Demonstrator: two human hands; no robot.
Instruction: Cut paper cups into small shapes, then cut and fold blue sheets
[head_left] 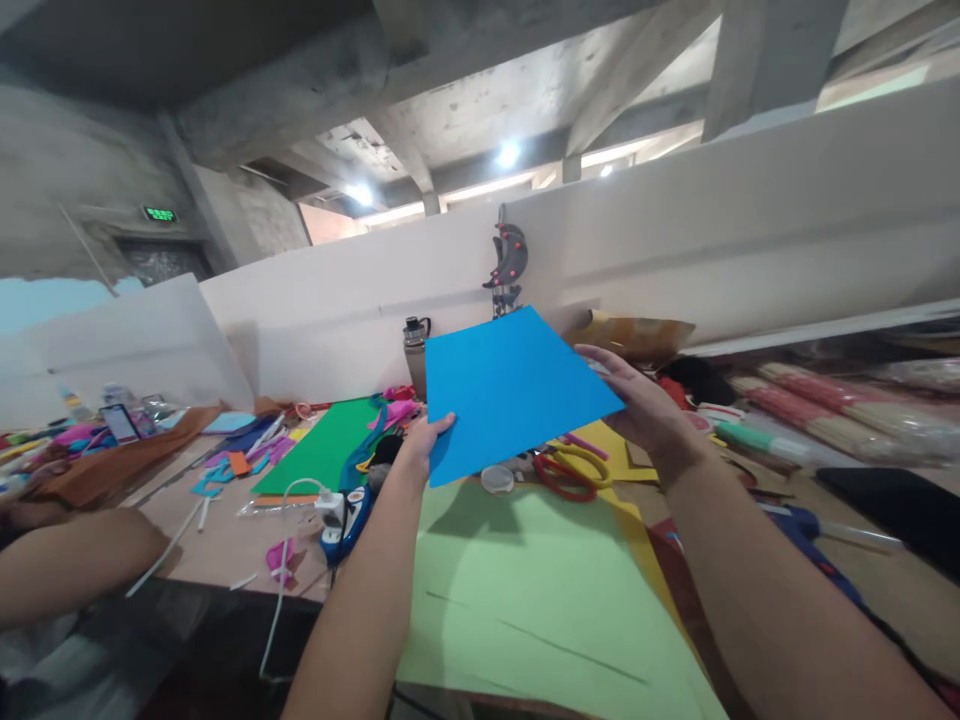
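Note:
A flat blue sheet (517, 395), like craft foam or card, is held up in the air between my two hands. My left hand (431, 437) pinches its left edge, thumb on the face toward me. At the right edge my right hand (636, 402) grips the sheet, its fingers partly behind it. Below lies a large pale green sheet (540, 590) with dark slit-like marks, and the blue sheet casts a shadow on it. Red-handled and yellow-handled scissors (566, 472) rest just behind the pale green sheet, beside a small round white-lidded item (497, 480).
A blue power strip (349, 525) with a white plug and cable is left of my forearm. Beyond are a green sheet (322, 445) and a dark bottle (415, 350). On the right lie a blue glue gun (806, 540) and wrapped stick bundles (825, 400). Another person's arm (82, 555) rests at left.

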